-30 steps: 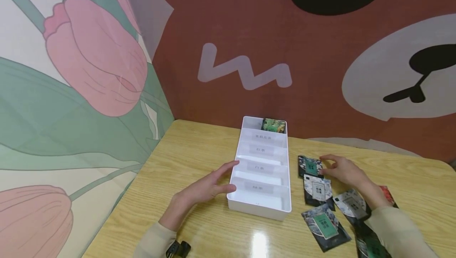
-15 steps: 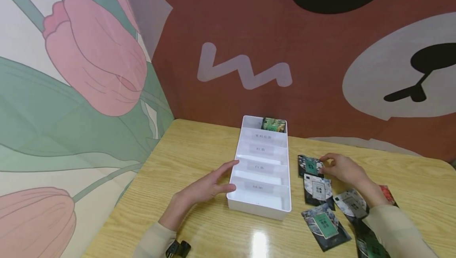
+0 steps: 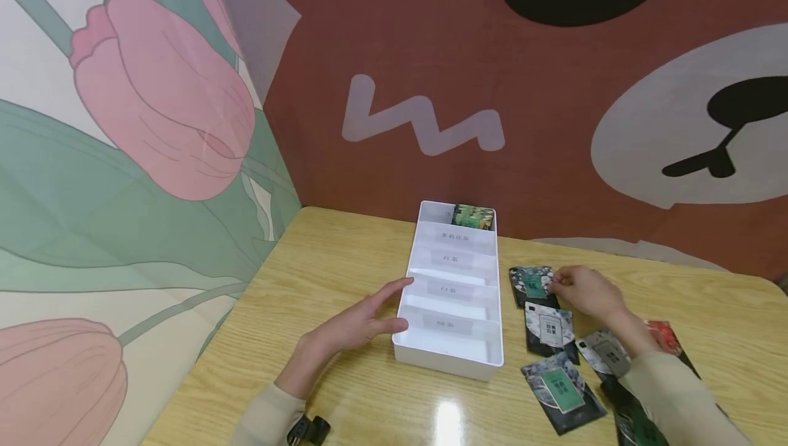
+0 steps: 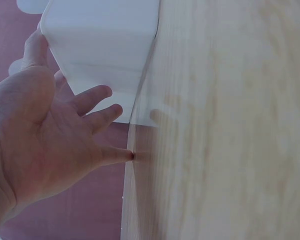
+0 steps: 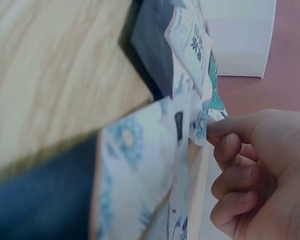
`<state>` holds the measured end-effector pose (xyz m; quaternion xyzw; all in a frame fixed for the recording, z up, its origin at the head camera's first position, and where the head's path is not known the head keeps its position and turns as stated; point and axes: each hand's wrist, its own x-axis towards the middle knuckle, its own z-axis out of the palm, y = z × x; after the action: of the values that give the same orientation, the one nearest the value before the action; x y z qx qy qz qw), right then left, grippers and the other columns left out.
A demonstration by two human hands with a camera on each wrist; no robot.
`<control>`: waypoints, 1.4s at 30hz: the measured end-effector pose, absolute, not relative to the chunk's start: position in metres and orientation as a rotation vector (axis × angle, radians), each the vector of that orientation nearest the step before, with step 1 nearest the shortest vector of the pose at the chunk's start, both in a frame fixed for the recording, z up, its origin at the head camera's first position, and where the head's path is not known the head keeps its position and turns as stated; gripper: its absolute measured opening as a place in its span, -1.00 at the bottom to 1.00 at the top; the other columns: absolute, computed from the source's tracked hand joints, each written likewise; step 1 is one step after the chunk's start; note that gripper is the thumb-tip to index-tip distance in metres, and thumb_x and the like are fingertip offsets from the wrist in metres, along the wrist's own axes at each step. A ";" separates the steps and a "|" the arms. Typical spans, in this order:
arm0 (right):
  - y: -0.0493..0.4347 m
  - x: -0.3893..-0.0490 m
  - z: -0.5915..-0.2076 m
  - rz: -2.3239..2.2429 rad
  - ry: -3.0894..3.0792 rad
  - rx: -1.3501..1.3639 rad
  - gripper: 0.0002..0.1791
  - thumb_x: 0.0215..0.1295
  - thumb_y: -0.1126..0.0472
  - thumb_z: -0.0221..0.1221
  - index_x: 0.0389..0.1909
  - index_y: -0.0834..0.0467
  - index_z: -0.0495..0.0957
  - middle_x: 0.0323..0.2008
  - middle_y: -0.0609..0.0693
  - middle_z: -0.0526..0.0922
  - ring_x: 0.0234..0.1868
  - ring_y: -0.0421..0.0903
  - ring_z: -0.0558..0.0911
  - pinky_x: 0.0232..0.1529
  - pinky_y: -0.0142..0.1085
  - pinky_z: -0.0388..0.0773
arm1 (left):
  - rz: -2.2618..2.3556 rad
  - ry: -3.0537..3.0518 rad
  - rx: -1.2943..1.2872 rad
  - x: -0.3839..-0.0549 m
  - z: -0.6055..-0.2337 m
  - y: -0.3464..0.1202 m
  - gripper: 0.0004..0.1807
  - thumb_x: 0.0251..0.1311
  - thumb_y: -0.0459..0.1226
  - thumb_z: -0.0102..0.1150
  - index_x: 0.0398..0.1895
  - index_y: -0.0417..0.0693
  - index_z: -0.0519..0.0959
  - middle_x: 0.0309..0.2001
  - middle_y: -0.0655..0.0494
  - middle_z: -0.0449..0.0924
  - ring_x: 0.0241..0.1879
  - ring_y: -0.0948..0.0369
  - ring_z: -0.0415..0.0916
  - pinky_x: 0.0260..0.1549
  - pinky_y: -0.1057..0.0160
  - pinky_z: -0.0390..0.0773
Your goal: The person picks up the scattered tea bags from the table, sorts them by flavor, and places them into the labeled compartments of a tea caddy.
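Where right sleeve overlaps, packets partly hidden, cropped

White glare on table; right wrist view blurred.

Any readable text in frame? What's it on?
"茉莉花茶": second label from the back, white box
"红茶": third label
"白茶": fourth label, faint
Front label: blurred, probably "绿茶"
Rearmost label: mostly hidden by green packet
Other packets: too small or blurred
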<state>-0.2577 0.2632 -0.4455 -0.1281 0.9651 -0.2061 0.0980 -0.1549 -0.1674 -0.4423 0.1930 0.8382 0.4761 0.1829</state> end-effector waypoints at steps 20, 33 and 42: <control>0.260 -0.254 -0.428 -0.747 3.022 -0.313 -0.59 0.51 -0.02 0.04 0.01 0.23 0.63 -0.32 0.13 0.71 -0.54 -0.09 0.45 -0.60 -0.27 0.26 | 1.329 2.371 0.523 -0.155 -0.443 -0.168 -0.21 0.30 0.14 0.15 0.49 0.71 -0.03 0.57 0.44 -0.07 0.55 0.21 -0.07 0.48 -0.09 0.07; 0.258 -0.249 -0.413 -0.824 3.135 -0.382 -0.57 0.53 -0.02 0.02 0.01 0.25 0.63 -0.39 0.21 0.68 -0.63 -0.15 0.35 -0.65 -0.29 0.18 | 1.330 2.364 0.498 -0.154 -0.442 -0.168 -0.23 0.31 0.12 0.15 0.48 0.74 -0.01 0.57 0.40 -0.06 0.56 0.18 -0.08 0.48 -0.13 0.05; 0.253 -0.247 -0.403 -0.898 3.188 -0.385 -0.63 0.52 -0.03 0.03 -0.08 0.18 0.64 -0.63 0.00 0.52 -0.73 -0.17 0.24 -0.72 -0.30 0.12 | 1.335 2.364 0.514 -0.155 -0.444 -0.168 -0.23 0.32 0.10 0.15 0.49 0.72 -0.02 0.57 0.40 -0.05 0.55 0.21 -0.07 0.48 -0.10 0.06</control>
<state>-0.2472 0.2533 -0.4032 -0.1148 0.9516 -0.2682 -0.0963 -0.1549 -0.1684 -0.4441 0.1828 0.8402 0.4746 0.1879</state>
